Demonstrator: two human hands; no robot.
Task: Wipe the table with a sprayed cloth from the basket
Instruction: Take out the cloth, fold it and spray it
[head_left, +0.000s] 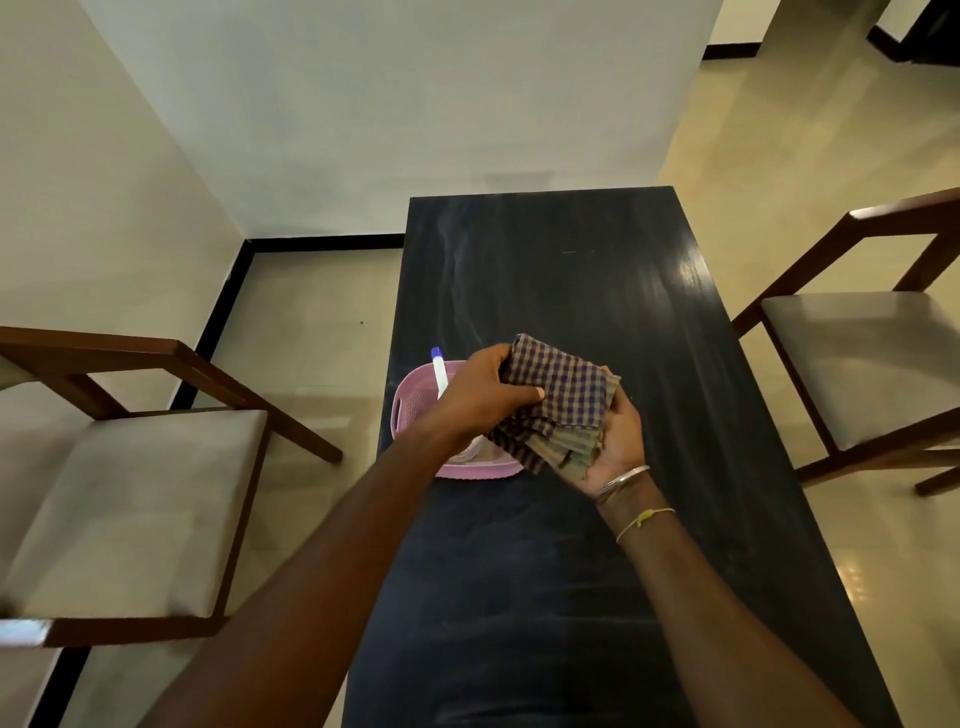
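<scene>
One folded cloth (566, 387), fringed end nearest.

A long dark table (571, 270) stretches away, its far half and right side open surface where a hand could pass. At its left edge a pink basket (410, 415) with a spray bottle (439, 371) sticking up blocks the way, and the left hand (483, 395) and right hand (618, 441) hold a folded checked cloth (561, 384) just beside it. A left chair (130, 493) and a right chair (857, 364) flank the long sides.

left chair (135, 499) and right chair (862, 364) stand on glossy floor (311, 338).
</scene>
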